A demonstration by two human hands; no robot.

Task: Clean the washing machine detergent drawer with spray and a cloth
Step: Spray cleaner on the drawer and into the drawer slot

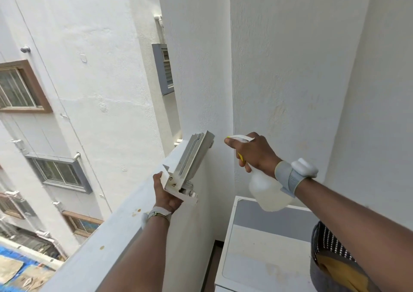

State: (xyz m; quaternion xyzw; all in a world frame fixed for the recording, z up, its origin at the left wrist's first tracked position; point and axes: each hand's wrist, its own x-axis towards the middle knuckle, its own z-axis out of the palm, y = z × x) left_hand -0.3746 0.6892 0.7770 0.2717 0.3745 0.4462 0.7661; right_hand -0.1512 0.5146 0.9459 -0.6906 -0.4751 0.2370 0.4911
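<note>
Both hands [166,193] [252,152] raised, fingers curled.

- The single head view looks forward and down from the person's own height, wide-angled, so straight wall edges bow toward the frame's borders.
- It sits close: both forearms enter from the bottom edge, and the left hand [166,194] and right hand [252,154] meet near the centre.
- The white plastered parapet ledge [125,227] runs diagonally from lower left to centre.
- The white neighbouring building with barred windows [73,90] fills the left half, seen from above.
- The white washing machine top [263,253] lies lower right.
</note>
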